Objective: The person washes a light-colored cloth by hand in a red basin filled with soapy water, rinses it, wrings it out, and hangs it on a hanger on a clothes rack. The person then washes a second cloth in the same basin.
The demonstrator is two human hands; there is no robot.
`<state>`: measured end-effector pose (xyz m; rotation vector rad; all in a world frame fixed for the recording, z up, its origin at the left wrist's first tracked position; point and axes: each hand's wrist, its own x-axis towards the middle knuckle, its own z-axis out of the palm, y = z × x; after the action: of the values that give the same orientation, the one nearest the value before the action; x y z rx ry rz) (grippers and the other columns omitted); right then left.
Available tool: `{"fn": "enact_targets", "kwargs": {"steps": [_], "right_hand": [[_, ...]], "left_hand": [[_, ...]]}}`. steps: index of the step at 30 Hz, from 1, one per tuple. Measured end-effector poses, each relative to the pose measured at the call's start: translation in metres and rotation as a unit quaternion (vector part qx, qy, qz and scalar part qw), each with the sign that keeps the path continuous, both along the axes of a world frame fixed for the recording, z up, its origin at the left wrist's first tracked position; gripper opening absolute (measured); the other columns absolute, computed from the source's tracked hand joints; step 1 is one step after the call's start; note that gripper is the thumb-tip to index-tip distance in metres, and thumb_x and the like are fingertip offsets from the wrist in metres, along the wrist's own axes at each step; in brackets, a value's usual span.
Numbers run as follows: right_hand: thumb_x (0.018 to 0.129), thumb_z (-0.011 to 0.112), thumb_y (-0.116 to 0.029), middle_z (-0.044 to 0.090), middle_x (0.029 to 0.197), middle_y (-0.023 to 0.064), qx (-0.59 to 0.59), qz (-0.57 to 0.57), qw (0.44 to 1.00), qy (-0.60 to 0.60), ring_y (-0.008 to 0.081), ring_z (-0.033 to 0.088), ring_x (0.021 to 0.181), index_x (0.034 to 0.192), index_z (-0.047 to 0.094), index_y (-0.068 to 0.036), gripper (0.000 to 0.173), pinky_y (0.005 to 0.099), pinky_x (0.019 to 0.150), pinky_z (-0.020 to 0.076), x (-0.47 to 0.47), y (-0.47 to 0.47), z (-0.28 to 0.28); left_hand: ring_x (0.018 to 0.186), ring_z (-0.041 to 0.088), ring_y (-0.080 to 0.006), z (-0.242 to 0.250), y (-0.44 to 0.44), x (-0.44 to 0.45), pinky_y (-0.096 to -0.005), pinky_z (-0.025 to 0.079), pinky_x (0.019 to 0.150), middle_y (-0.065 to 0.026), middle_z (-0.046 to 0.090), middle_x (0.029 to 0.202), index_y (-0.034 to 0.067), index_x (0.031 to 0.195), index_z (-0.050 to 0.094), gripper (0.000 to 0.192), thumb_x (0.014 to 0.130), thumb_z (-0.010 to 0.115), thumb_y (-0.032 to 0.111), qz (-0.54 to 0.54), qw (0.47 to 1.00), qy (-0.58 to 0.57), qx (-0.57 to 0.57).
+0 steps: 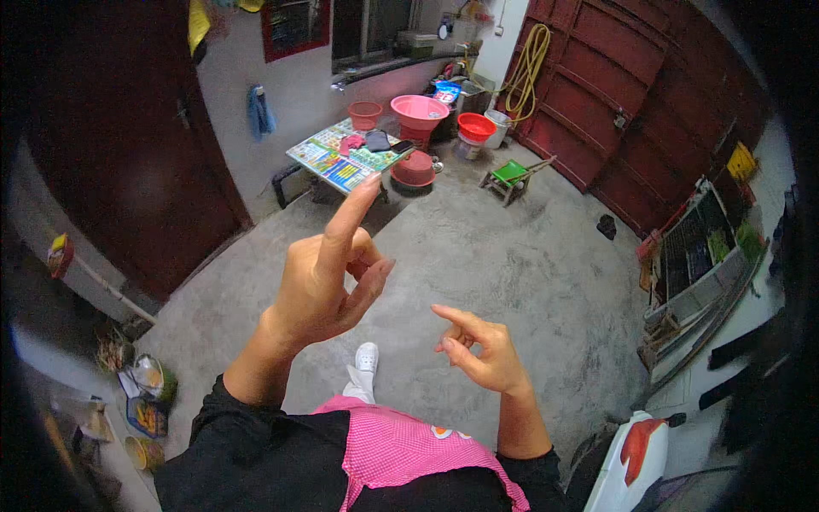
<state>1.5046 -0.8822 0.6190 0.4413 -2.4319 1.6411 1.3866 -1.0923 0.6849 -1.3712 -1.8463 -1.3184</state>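
Both of my hands are raised in the air over the grey concrete floor (499, 256). My left hand (339, 269) has its index finger stretched out and its thumb apart, with nothing in it; the fingertip overlaps the near edge of a low table (320, 142) in the view. My right hand (480, 349) is lower and to the right, index finger extended, thumb apart, holding nothing. On the low table lie a pink cloth (351, 144), a dark pouch-like item (377, 141) and a black phone-like object (402, 147). A pink checked apron (409, 441) covers my front.
Pink basins (419, 109) and a red basin (477, 127) stand near the back wall. A small green-seated stool (510, 171) is in front of the dark red metal gate (576, 83). Baskets (147, 416) line the left; a white and red vehicle part (633, 461) is at lower right.
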Motion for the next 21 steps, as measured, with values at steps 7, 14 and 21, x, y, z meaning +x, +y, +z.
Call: {"fn": "enact_targets", "kwargs": {"steps": [7, 14, 21], "right_hand": [[0.083, 0.05, -0.004, 0.062, 0.072, 0.0087, -0.19, -0.299, 0.933, -0.068, 0.009, 0.051, 0.052, 0.115, 0.053, 0.001, 0.032, 0.0215, 0.047, 0.0411, -0.075, 0.155, -0.041], [0.084, 0.052, -0.012, 0.059, 0.065, 0.0086, -0.348, -0.459, 0.816, -0.051, 0.0089, 0.048, 0.046, 0.106, 0.055, 0.004, 0.028, 0.0212, 0.04, 0.0371, -0.099, 0.29, -0.093], [0.085, 0.051, -0.012, 0.056, 0.063, 0.0046, -0.428, -0.465, 0.775, -0.021, 0.0078, 0.044, 0.043, 0.102, 0.056, 0.001, 0.022, 0.0204, 0.038, 0.0316, -0.248, 0.464, -0.113]], "left_hand": [[0.05, 0.054, -0.0161, -0.037, 0.147, -0.16, -0.027, 0.042, 0.049, -0.008, 0.057, 0.061, -0.002, 0.135, 0.019, 0.071, 0.076, 0.058, 0.0, -0.084, 0.989, -0.089, -0.087], [0.057, 0.055, -0.0321, -0.073, 0.311, -0.272, -0.0414, 0.042, 0.05, -0.0128, 0.054, 0.061, 0.009, 0.127, 0.04, 0.053, 0.077, 0.059, 0.016, -0.201, 0.953, -0.006, -0.226], [0.061, 0.058, -0.0299, -0.113, 0.429, -0.402, -0.0398, 0.043, 0.052, -0.0106, 0.058, 0.068, 0.009, 0.12, 0.044, 0.045, 0.077, 0.059, 0.013, -0.082, 0.964, -0.061, -0.244]]}}
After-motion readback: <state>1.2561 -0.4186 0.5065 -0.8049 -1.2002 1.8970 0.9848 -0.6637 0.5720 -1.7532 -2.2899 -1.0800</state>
